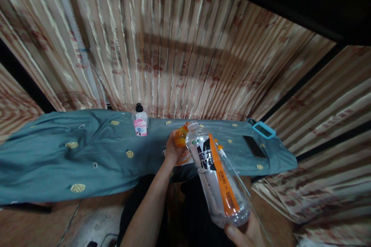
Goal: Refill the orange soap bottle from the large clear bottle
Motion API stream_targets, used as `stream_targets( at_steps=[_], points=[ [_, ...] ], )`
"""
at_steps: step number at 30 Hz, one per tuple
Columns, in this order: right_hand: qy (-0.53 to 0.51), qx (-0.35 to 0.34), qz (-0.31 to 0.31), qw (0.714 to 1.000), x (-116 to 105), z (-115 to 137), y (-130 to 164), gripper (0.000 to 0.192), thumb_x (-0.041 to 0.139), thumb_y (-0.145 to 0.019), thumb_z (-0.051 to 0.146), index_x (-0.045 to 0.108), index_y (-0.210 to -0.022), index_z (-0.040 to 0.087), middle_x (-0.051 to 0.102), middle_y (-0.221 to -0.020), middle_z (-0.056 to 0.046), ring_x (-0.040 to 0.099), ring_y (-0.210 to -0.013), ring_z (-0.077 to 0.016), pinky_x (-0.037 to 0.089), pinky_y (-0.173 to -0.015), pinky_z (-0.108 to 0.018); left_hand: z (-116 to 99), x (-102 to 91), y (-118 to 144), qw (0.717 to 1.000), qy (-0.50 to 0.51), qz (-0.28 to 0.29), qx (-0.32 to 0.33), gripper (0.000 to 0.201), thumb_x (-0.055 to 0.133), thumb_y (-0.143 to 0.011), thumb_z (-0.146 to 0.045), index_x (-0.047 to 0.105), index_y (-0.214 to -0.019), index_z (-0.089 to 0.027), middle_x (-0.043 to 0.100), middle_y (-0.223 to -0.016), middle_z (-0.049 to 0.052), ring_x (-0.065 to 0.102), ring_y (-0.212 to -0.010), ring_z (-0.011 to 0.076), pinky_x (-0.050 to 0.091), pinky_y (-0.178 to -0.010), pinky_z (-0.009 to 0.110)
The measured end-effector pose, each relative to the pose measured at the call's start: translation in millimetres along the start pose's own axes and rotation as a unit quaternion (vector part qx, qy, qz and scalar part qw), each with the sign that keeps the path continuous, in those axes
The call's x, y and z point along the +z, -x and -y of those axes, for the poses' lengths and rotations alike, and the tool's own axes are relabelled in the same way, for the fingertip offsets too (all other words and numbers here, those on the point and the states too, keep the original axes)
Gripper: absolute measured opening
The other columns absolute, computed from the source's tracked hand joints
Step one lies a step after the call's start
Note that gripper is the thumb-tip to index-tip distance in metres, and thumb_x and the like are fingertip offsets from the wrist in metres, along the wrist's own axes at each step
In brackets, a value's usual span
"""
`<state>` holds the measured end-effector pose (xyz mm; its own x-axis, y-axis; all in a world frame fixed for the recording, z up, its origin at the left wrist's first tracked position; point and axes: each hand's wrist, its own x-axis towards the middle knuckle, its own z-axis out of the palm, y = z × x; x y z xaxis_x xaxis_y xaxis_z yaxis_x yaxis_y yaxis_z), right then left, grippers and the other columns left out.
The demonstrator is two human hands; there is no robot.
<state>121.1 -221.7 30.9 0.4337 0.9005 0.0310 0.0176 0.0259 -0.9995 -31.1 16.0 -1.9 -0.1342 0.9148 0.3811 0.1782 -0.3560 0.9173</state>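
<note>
My right hand (249,229) grips a large clear plastic drink bottle (216,177) near its base. The bottle is tilted, its uncapped mouth pointing up and left, with an orange, white and black label. My left hand (173,148) is closed around an orange see-through container (181,136) beside the bottle's neck. The bottle hides part of that container, so its full shape does not show. Behind the bottle's right side is a white and orange nozzle-like piece (220,149) with a thin pale tube; what supports it is hidden.
A clear pump bottle (140,121) with a black top and pink label stands on the teal cloth-covered surface (101,158). To the right lie a dark phone (254,146) and a blue-framed object (263,129). Patterned curtains (174,65) hang close behind, with dark frame bars.
</note>
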Motion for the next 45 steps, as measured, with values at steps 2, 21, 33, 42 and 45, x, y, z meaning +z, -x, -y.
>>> stream_targets(
  at_steps=[2, 21, 33, 42, 45],
  points=[
    [0.010, 0.002, -0.008, 1.000, -3.4, -3.7, 0.8, 0.076, 0.080, -0.062, 0.065, 0.065, -0.124, 0.024, 0.080, -0.112, -0.012, 0.071, -0.108, -0.0405, 0.055, -0.092, -0.047, -1.1, -0.7, 0.1, 1.000, -0.004, 0.001, -0.002, 0.045, 0.074, -0.061, -0.023, 0.058, -0.103, -0.020, 0.070, -0.101, 0.006, 0.068, -0.093, 0.0243, 0.055, -0.084, 0.039],
    [-0.029, 0.029, -0.001, 0.999, -2.2, 7.8, -1.7, 0.072, 0.086, -0.055, 0.060, 0.069, -0.115, 0.023, 0.083, -0.101, -0.006, 0.075, -0.100, -0.0285, 0.054, -0.088, -0.027, -0.7, -2.2, -0.1, 1.000, -0.005, 0.015, -0.014, 0.049, 0.077, -0.061, -0.027, 0.058, -0.105, -0.019, 0.070, -0.105, 0.007, 0.068, -0.099, 0.0265, 0.054, -0.090, 0.043],
    [-0.014, 0.022, -0.010, 1.000, -13.6, -6.8, -4.4, 0.073, 0.087, -0.055, 0.057, 0.069, -0.116, 0.021, 0.082, -0.103, -0.010, 0.074, -0.104, -0.0338, 0.055, -0.088, -0.035, 0.3, -1.2, 0.3, 1.000, -0.004, 0.015, -0.014, 0.049, 0.077, -0.061, -0.027, 0.058, -0.106, -0.020, 0.070, -0.106, 0.006, 0.068, -0.099, 0.0260, 0.054, -0.090, 0.042],
    [-0.012, -0.002, 0.004, 1.000, -4.3, 1.3, -4.1, 0.074, 0.081, -0.062, 0.063, 0.067, -0.121, 0.021, 0.081, -0.102, -0.011, 0.074, -0.099, -0.0348, 0.057, -0.086, -0.039, -2.9, -1.4, 0.2, 1.000, -0.019, 0.015, -0.017, 0.049, 0.078, -0.060, -0.028, 0.059, -0.105, -0.020, 0.069, -0.107, 0.008, 0.068, -0.099, 0.0272, 0.054, -0.091, 0.044],
    [-0.012, -0.004, 0.007, 1.000, -3.5, 2.1, -3.7, 0.077, 0.080, -0.062, 0.064, 0.065, -0.124, 0.021, 0.081, -0.102, -0.011, 0.074, -0.098, -0.0353, 0.057, -0.086, -0.039, -3.6, -1.9, 0.3, 1.000, -0.017, 0.014, -0.020, 0.050, 0.077, -0.060, -0.027, 0.058, -0.106, -0.020, 0.069, -0.107, 0.007, 0.068, -0.099, 0.0270, 0.054, -0.090, 0.044]
  ],
)
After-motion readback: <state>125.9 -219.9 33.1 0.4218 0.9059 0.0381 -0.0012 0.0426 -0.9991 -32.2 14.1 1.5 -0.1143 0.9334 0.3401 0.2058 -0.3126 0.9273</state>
